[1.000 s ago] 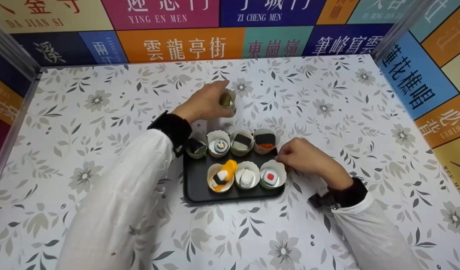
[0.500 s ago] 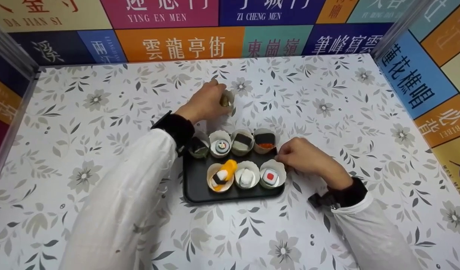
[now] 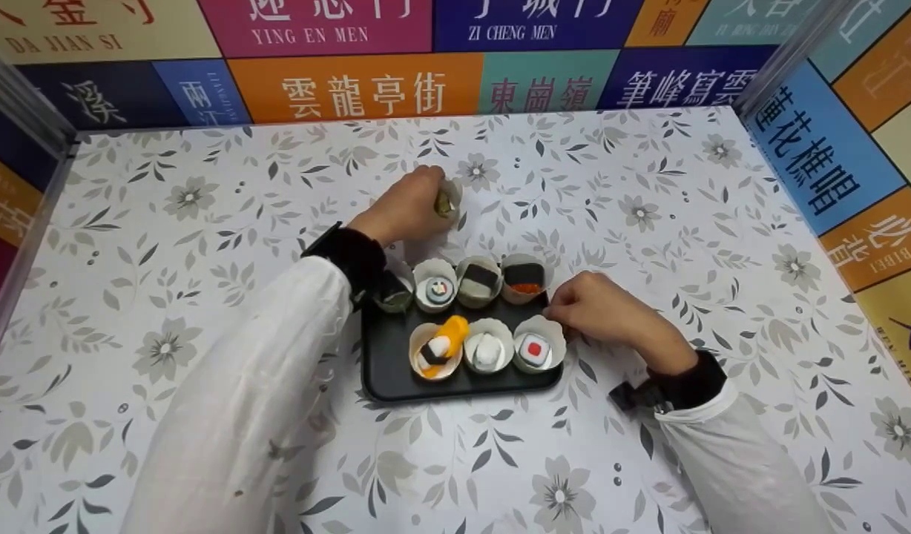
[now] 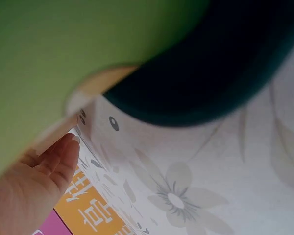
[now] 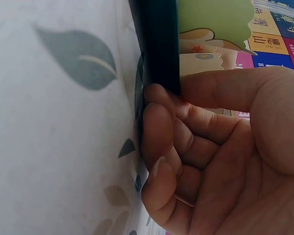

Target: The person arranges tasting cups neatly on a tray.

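Note:
My left hand [image 3: 407, 206] is beyond the tray's back edge and holds a pale paper cup [image 3: 455, 199] with a greenish filling, mostly hidden by the fingers. In the left wrist view, the fingers [image 4: 63, 159] show behind a large green cup wall [image 4: 54, 58] close to the camera. A black rectangular tray [image 3: 385, 371] carries two rows of paper cups with toy sushi. At its right edge, my right hand [image 3: 602, 310] grips the rim; in the right wrist view, thumb and curled fingers pinch the dark tray edge [image 5: 159, 44].
The back row has a dark rice ball [image 3: 393, 293], a sushi roll [image 3: 440, 289], a black-banded piece [image 3: 481, 277] and a red-topped piece [image 3: 526, 287]. In front are an orange-topped piece [image 3: 437, 348], a white one [image 3: 488, 352] and a red-centred one [image 3: 535, 348]. Printed panels [image 3: 366, 93] border the flowered tabletop.
My left hand and its cup have shifted slightly left, and the raised index finger has drawn in. The right hand and the tray stay almost where they were.

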The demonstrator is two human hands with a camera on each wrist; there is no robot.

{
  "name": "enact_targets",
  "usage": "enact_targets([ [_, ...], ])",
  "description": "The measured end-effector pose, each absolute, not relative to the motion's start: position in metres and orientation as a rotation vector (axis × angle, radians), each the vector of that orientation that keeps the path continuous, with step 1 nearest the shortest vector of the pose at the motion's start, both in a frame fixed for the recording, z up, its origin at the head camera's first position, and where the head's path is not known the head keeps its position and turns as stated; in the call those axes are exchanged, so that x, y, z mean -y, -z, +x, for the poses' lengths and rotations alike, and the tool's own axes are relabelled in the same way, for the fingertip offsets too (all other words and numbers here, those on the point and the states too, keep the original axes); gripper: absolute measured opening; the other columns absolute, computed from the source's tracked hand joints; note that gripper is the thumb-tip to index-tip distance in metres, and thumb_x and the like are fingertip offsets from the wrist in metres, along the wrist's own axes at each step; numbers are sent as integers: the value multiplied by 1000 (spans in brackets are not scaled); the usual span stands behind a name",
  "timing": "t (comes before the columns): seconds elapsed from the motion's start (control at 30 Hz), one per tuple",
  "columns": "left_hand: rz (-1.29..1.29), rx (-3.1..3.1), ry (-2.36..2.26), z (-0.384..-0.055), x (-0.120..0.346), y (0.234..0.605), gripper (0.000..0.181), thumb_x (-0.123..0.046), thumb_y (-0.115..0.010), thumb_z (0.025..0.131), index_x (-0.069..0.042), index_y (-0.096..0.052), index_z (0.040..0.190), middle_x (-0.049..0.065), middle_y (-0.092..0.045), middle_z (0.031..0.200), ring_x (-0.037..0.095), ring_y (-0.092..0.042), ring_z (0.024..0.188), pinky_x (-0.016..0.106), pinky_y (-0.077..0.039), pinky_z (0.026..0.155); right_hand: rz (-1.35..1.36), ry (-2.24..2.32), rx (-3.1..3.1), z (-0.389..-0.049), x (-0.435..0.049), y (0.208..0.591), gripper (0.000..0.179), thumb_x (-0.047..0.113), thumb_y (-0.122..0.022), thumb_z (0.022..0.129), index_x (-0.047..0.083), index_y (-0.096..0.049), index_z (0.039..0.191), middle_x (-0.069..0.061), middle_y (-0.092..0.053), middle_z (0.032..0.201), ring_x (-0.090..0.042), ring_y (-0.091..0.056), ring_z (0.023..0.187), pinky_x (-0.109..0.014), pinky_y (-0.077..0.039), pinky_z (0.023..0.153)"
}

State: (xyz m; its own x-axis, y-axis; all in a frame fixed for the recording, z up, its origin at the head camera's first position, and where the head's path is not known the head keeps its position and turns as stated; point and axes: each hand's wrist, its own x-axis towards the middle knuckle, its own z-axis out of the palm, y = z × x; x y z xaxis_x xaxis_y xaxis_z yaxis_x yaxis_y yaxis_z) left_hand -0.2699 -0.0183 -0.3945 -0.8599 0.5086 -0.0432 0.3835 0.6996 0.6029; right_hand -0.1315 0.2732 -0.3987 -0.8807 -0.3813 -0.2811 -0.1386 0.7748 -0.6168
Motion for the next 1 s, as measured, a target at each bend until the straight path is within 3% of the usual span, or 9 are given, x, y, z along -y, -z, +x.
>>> enact_targets([
  [0.6, 660, -2661, -1043, -272, 32, 387, 50, -4, -79, 81, 3, -51, 122, 16, -57, 112, 28, -55, 102, 39, -49, 90, -389, 842, -2577, -132, -273, 401, 25, 16, -67, 94, 12, -76, 71, 5, -63, 60, -11, -55, 53, -27, -45, 55],
  [0.8, 605, -2668, -1072, -271, 46, 373, 59, -4, -78, 80, 1, -49, 130, 17, -59, 120, 28, -57, 110, 38, -49, 96, -389, 837, -2586, -132, -273, 400, 25, 17, -67, 94, 13, -76, 71, 6, -62, 59, -12, -55, 55, -28, -44, 56],
  [1.0, 576, -2676, -1164, -261, 64, 358, 59, -4, -80, 79, -1, -48, 129, 18, -62, 122, 28, -59, 111, 40, -49, 99, -382, 851, -2572, -131, -272, 398, 24, 16, -67, 94, 11, -75, 72, 5, -62, 60, -10, -54, 52, -26, -43, 52],
])
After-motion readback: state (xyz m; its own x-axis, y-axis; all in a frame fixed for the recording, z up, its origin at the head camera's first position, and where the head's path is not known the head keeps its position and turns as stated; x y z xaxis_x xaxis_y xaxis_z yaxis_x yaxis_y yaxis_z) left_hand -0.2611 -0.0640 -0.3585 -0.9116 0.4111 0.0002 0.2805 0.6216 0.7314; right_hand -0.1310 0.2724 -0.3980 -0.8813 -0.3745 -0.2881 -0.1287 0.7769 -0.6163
